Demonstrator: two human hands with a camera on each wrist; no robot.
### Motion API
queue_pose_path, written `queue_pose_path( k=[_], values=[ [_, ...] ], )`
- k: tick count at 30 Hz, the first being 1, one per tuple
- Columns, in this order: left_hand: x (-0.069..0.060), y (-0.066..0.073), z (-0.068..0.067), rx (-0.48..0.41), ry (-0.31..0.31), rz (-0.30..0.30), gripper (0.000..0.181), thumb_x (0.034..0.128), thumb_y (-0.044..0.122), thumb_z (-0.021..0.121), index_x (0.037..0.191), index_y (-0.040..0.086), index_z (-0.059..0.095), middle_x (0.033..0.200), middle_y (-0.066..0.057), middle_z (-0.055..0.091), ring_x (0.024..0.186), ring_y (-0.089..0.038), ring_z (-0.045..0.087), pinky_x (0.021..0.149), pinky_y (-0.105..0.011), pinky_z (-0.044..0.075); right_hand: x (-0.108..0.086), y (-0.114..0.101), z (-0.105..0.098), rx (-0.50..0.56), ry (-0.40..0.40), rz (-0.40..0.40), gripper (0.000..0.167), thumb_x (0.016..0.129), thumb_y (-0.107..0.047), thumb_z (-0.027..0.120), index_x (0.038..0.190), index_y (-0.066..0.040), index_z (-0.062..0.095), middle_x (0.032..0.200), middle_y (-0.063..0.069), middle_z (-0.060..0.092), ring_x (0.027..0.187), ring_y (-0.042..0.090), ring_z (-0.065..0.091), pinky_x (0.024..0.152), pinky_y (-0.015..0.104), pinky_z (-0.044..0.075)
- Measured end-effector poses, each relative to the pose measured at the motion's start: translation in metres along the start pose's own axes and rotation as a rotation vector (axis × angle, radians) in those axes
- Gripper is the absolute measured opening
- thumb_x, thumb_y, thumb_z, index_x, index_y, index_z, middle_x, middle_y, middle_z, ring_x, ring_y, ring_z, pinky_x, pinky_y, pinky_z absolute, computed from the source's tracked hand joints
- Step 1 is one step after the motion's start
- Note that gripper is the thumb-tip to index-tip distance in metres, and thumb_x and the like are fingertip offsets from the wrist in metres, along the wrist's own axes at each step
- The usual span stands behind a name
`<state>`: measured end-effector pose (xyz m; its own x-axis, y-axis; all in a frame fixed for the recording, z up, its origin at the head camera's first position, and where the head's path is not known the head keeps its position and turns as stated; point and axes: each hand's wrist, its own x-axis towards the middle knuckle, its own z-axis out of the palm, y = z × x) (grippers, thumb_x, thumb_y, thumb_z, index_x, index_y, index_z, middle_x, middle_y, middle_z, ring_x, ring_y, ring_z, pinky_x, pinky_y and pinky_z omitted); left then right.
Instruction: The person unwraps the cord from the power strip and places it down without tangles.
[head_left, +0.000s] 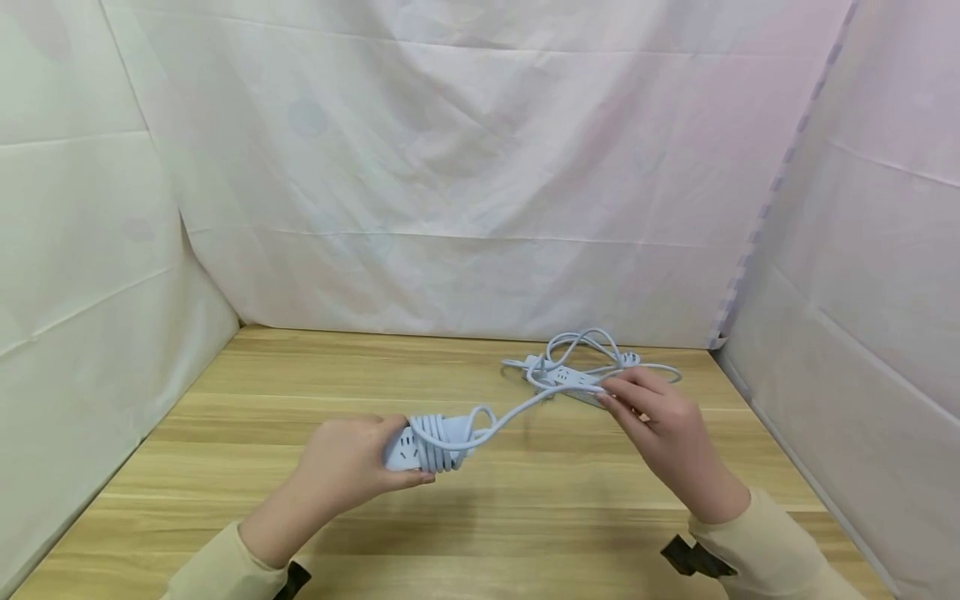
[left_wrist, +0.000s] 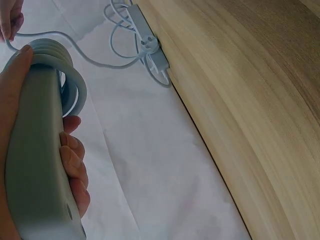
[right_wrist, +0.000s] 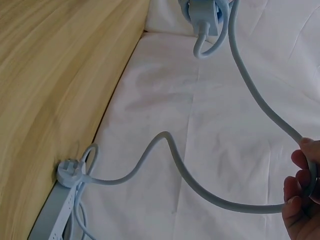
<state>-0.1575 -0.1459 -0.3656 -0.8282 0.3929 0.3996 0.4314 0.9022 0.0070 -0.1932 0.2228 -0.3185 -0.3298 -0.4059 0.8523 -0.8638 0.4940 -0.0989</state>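
Note:
My left hand [head_left: 348, 458] grips a white power strip [head_left: 402, 451] above the table, thumb on one side and fingers on the other. Several turns of its cord [head_left: 431, 446] are wound round the strip's far end. From there the cord runs across to my right hand [head_left: 667, 429], which pinches it between thumb and fingers. Beyond the right fingers, in the right wrist view, the cord continues in a slack curve to a plug [right_wrist: 69, 173]. That plug rests by a second power strip [right_wrist: 50, 215] on the table. The left wrist view shows the underside of the held strip [left_wrist: 37, 145].
The second strip, with loose loops of cord [head_left: 588, 333] around it, lies at the table's back right. White cloth [head_left: 450, 167] hangs behind the wooden table [head_left: 300, 375] and along both sides.

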Motion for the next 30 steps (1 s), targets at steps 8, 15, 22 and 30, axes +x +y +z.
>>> queue_pose_path(
  k=[8,15,22,30],
  values=[
    [-0.003,0.001,-0.001,-0.026,0.096,0.085,0.060,0.0643,0.080,0.067,0.086,0.024,0.061,0.064,0.016,0.051,0.048,0.000,0.037,0.042,-0.023,0.028,0.004,0.012,-0.002,-0.048,0.006,0.140,0.012,0.081,0.004,0.074,0.093,0.001,0.073,0.086,0.003,0.063,0.065,0.004,0.047,0.059,0.016,0.038],
    [-0.005,-0.001,-0.003,-0.061,0.140,0.123,0.060,0.0628,0.078,0.069,0.090,0.024,0.063,0.068,0.015,0.056,0.051,0.000,0.042,0.043,-0.024,0.030,0.000,0.022,0.001,-0.066,0.002,0.188,0.020,0.076,0.011,0.076,0.093,0.000,0.074,0.084,0.002,0.061,0.065,0.003,0.047,0.058,0.015,0.038],
    [-0.008,-0.001,-0.004,-0.091,0.183,0.180,0.061,0.0618,0.075,0.072,0.091,0.022,0.065,0.071,0.014,0.059,0.052,0.001,0.044,0.044,-0.023,0.033,-0.006,0.030,0.001,-0.115,0.009,0.216,0.019,0.078,0.010,0.075,0.094,0.000,0.074,0.084,0.002,0.062,0.063,0.003,0.045,0.057,0.015,0.037],
    [-0.009,-0.003,-0.002,-0.112,0.267,0.268,0.063,0.0567,0.072,0.078,0.091,0.020,0.065,0.071,0.013,0.059,0.054,0.002,0.043,0.044,-0.020,0.033,-0.015,0.038,-0.002,-0.165,-0.015,0.270,0.015,0.078,0.007,0.076,0.091,0.000,0.074,0.083,0.002,0.062,0.061,0.004,0.043,0.055,0.014,0.036]
  ],
)
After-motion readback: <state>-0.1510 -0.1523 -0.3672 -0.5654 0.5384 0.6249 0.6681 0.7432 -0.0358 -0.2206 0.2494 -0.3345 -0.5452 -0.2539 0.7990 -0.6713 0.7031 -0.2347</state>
